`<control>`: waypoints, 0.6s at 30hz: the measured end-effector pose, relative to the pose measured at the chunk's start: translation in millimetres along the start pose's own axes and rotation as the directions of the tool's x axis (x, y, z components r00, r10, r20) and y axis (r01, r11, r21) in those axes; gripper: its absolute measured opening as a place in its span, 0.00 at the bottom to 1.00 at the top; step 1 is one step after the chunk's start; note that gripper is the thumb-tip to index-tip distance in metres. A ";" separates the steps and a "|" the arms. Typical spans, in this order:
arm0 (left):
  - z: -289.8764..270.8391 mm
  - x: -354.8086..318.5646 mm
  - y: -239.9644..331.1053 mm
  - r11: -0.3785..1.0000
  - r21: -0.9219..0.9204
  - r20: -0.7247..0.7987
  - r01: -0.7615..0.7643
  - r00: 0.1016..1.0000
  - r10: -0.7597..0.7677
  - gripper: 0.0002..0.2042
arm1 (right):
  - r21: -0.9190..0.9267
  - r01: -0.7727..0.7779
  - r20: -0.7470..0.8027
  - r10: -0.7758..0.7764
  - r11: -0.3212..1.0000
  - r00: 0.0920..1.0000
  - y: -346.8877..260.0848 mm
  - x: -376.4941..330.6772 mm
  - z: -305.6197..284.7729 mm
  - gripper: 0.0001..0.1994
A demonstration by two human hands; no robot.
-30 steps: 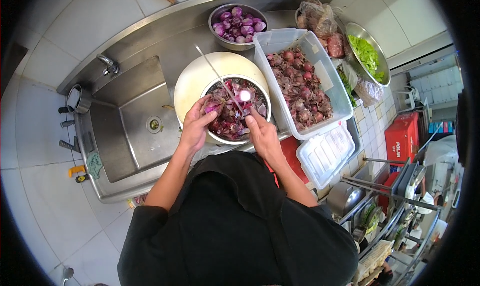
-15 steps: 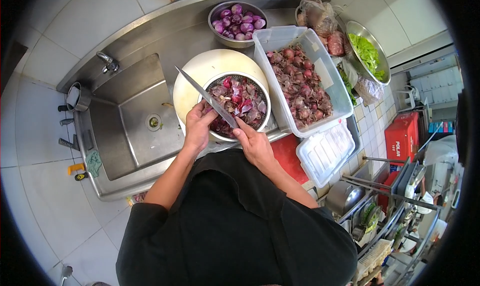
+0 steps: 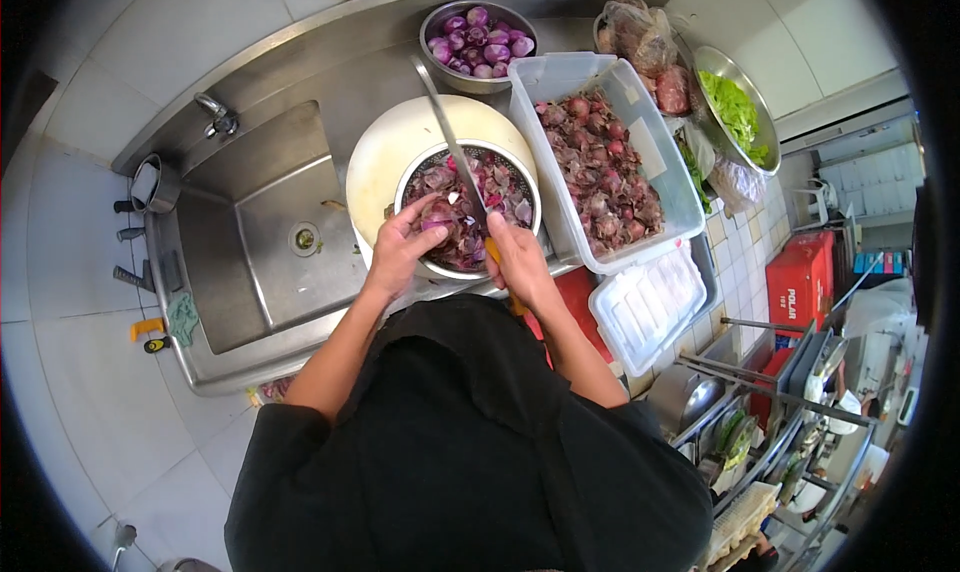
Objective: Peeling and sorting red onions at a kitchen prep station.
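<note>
Between the fingertips of my left hand (image 3: 398, 252) is a red onion (image 3: 436, 215), partly hidden by the thumb and fingers. My right hand (image 3: 520, 260) grips the orange handle of a long knife (image 3: 446, 122). The blade points away from me, passing just right of the onion; whether it touches cannot be told. Below both hands sits a white-rimmed colander (image 3: 537, 204), holding loose onion skins and trimmings (image 3: 505, 184). It rests on a round cream cutting board (image 3: 378, 157).
A steel bowl (image 3: 426, 64) of peeled purple onions stands behind the board. Right of it, a clear plastic bin (image 3: 683, 207) holds unpeeled onions, its lid (image 3: 650, 307) lower down. A sink (image 3: 215, 262) lies left; a bowl of lettuce (image 3: 735, 117) sits far right.
The knife has swung from pointing far left to pointing nearly straight away, and its orange handle now shows. The onion in my left hand has come into sight.
</note>
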State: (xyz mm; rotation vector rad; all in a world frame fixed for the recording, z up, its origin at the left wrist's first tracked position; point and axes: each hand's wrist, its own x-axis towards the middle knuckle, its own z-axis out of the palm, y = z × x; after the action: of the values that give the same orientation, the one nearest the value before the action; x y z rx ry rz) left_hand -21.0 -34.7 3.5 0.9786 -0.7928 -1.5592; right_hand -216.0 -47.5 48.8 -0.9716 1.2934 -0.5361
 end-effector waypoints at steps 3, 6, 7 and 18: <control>-8.9 0.2 7.3 0.990 0.111 -0.013 0.090 0.996 -0.089 0.25 | -0.287 0.292 0.021 -0.299 0.912 0.954 15.4 1.6 -6.1 0.30; -9.3 -1.9 8.3 0.975 0.211 0.038 0.065 0.996 -0.075 0.22 | -0.392 0.569 0.116 -0.574 0.723 0.810 16.9 -0.5 -0.7 0.28; -6.3 -3.7 11.6 0.973 0.226 0.057 0.055 0.996 -0.069 0.21 | -0.426 0.585 0.146 -0.586 0.690 0.797 15.9 -1.0 -0.2 0.28; -6.8 -13.4 14.1 0.938 0.344 0.063 0.041 0.996 -0.066 0.22 | -0.451 0.541 0.205 -0.507 0.710 0.837 12.9 -6.1 -2.1 0.23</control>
State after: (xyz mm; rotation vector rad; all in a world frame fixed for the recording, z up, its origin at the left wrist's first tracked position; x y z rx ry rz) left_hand -7.7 -24.3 15.3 1.2063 -1.1247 -1.5402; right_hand -221.8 -36.5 41.5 -1.8133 1.0990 -0.6079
